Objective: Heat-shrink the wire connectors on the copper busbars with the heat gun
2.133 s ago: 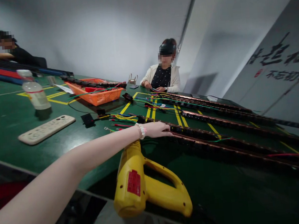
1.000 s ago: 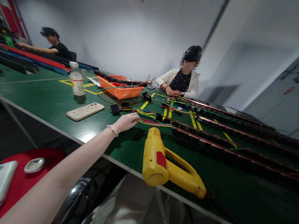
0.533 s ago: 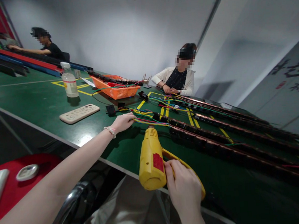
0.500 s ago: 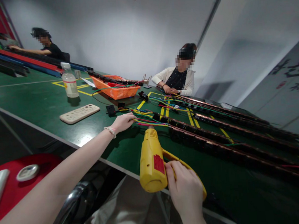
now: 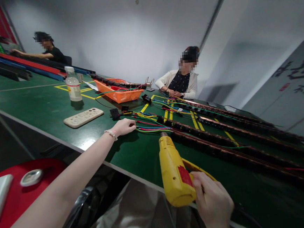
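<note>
"What are the two hands doing, please?"
"The left hand (image 5: 124,126) is pinching the left end of the coloured wires (image 5: 151,129) between its fingers (image 5: 131,123), above the table (image 5: 134,154). The right hand (image 5: 214,202) is gripping the yellow heat gun (image 5: 173,172) at the near side."
"And the nozzle (image 5: 163,134)?"
"It is pointing to the far side (the wires are lying just beside it)."
</note>
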Tool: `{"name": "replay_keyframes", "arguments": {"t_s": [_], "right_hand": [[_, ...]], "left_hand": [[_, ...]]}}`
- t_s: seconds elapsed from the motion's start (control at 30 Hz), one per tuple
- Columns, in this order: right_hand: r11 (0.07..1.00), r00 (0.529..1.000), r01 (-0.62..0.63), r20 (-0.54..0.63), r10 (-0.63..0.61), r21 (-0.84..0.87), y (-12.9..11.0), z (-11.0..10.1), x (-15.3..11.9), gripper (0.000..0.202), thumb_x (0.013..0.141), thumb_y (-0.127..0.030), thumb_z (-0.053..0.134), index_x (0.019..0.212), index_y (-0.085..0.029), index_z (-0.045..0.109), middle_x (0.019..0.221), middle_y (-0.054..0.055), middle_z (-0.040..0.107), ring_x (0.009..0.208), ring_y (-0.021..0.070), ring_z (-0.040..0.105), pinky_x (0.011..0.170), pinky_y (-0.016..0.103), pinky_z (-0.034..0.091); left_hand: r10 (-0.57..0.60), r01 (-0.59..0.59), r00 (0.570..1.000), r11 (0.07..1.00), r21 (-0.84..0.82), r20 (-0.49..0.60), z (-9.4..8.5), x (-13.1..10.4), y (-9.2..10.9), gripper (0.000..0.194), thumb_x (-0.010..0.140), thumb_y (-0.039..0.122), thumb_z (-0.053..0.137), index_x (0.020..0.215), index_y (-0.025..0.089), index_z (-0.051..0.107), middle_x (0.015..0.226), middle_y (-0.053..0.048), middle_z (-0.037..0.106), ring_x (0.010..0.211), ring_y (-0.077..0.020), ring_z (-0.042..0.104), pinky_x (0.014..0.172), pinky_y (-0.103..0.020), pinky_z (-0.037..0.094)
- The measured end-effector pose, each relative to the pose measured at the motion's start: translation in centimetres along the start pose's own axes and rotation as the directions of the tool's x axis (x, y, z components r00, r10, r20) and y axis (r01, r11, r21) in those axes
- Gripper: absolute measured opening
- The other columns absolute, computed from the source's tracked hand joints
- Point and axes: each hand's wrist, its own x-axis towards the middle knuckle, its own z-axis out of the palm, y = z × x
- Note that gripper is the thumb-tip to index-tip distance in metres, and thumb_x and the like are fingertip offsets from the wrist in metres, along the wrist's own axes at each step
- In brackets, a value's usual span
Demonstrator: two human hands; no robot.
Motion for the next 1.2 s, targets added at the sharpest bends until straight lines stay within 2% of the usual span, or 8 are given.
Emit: {"name": "replay_keyframes", "arguments": {"t_s": [0.23,0.33,0.43,0.6,0.9,1.07,1.2], "right_hand": [[0.987,0.987,-0.133,0.074,0.140,-0.085,3.3,0.0,-0.3,0.047,0.093,-0.046,0.024,0.083,-0.021,0.063,0.075,0.002,0.064,0.062,0.0146,0.054,0.057,0.026,0.035],[0.991,0.990,-0.096,0.095,0.104,-0.092,4.2,0.0,-0.7,0.047,0.093,-0.042,0.025,0.080,-0.020,0.064,0.074,0.003,0.064,0.064,0.0151,0.056,0.056,0.026,0.036],[0.982,0.996,-0.075,0.034,0.082,-0.172,3.6,0.2,-0.9,0.046,0.093,-0.037,0.025,0.079,-0.018,0.065,0.071,0.005,0.064,0.062,0.0163,0.055,0.053,0.027,0.033],[0.950,0.988,-0.153,-0.065,0.140,-0.271,1.4,0.7,-1.2,0.042,0.093,-0.032,0.027,0.081,-0.015,0.064,0.068,0.008,0.061,0.062,0.0178,0.054,0.053,0.029,0.030],[0.966,0.992,-0.113,-0.076,0.098,-0.232,-1.0,0.5,-0.5,0.039,0.093,-0.032,0.030,0.071,-0.018,0.059,0.063,0.006,0.057,0.060,0.0162,0.051,0.055,0.029,0.028],[0.969,0.997,-0.073,-0.050,0.063,-0.236,-1.6,0.2,-0.3,0.039,0.094,-0.032,0.029,0.067,-0.019,0.054,0.059,0.004,0.054,0.059,0.0154,0.050,0.056,0.029,0.028],[0.966,0.997,-0.080,-0.041,0.072,-0.248,-1.7,0.0,-0.3,0.040,0.094,-0.033,0.028,0.067,-0.019,0.054,0.059,0.003,0.053,0.058,0.0151,0.049,0.054,0.029,0.026]], "left_hand": [[-0.083,0.083,0.997,0.996,-0.011,0.002,-0.2,0.1,0.3,0.046,0.087,0.049,0.030,0.077,0.021,0.065,0.076,-0.004,0.067,0.070,-0.0186,0.060,0.056,-0.025,0.036],[-0.133,0.132,0.991,0.991,0.032,0.026,-0.1,0.3,0.2,0.050,0.086,0.052,0.031,0.075,0.021,0.068,0.074,-0.005,0.068,0.069,-0.0189,0.061,0.055,-0.025,0.036],[-0.136,0.134,0.990,0.989,0.061,0.035,0.0,0.3,0.1,0.051,0.085,0.054,0.033,0.070,0.021,0.069,0.071,-0.006,0.067,0.066,-0.0186,0.060,0.055,-0.025,0.035],[-0.100,0.100,0.995,0.995,0.029,0.029,0.2,0.3,-0.2,0.052,0.083,0.054,0.034,0.066,0.020,0.069,0.065,-0.006,0.065,0.059,-0.0176,0.058,0.053,-0.026,0.034],[-0.079,0.074,0.996,0.992,0.103,0.044,-0.2,-0.2,0.3,0.048,0.086,0.051,0.033,0.068,0.021,0.066,0.069,-0.005,0.066,0.062,-0.0163,0.059,0.052,-0.024,0.034],[-0.097,0.093,0.992,0.995,0.045,0.082,-0.9,-1.6,0.3,0.036,0.085,0.048,0.039,0.086,0.021,0.063,0.085,-0.005,0.067,0.072,-0.0180,0.061,0.056,-0.024,0.039],[-0.064,0.061,0.996,0.997,0.045,0.060,-0.9,-3.0,0.8,0.033,0.087,0.042,0.038,0.096,0.020,0.062,0.097,-0.007,0.062,0.081,-0.0186,0.060,0.069,-0.027,0.045]]}}
